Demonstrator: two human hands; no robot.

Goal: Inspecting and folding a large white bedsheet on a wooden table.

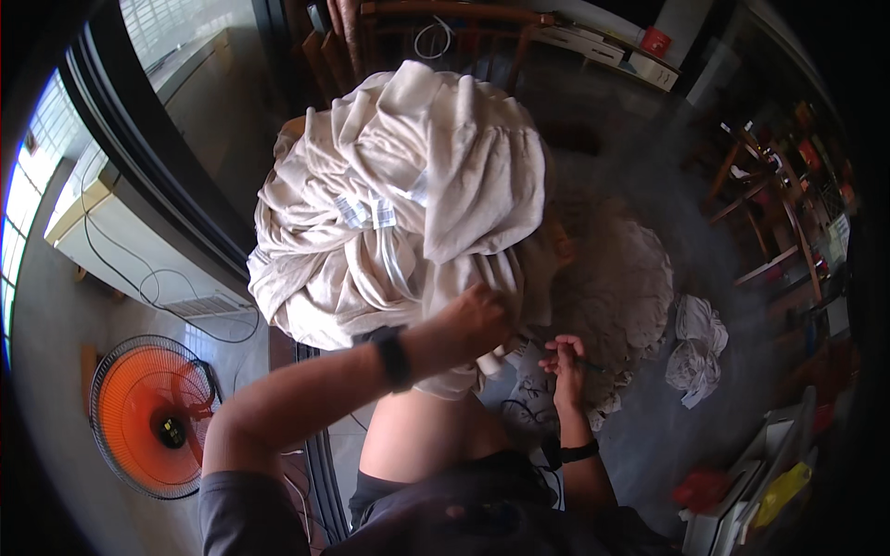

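Note:
A big heap of cream-coloured cloth [389, 174], folded and gathered, lies before me and reaches down over my thigh. White labels [383, 211] bearing print show among its folds. At the lower right of the heap, my left hand [481, 316] is curled on the cloth; it is blurred, and its fingertips are hidden. My right hand [567, 361] is to the right of the heap, palm partly up, fingers bent. A thin dark tool [589, 365] sticks out from that hand; its kind cannot be made out.
An orange fan [156, 417] stands at the left beside a white cabinet-like unit [149, 243] with a loose cable. More cloth [619, 292] is piled on the floor at right, near a tied bundle [697, 351]. Wooden furniture [765, 201] stands farther right.

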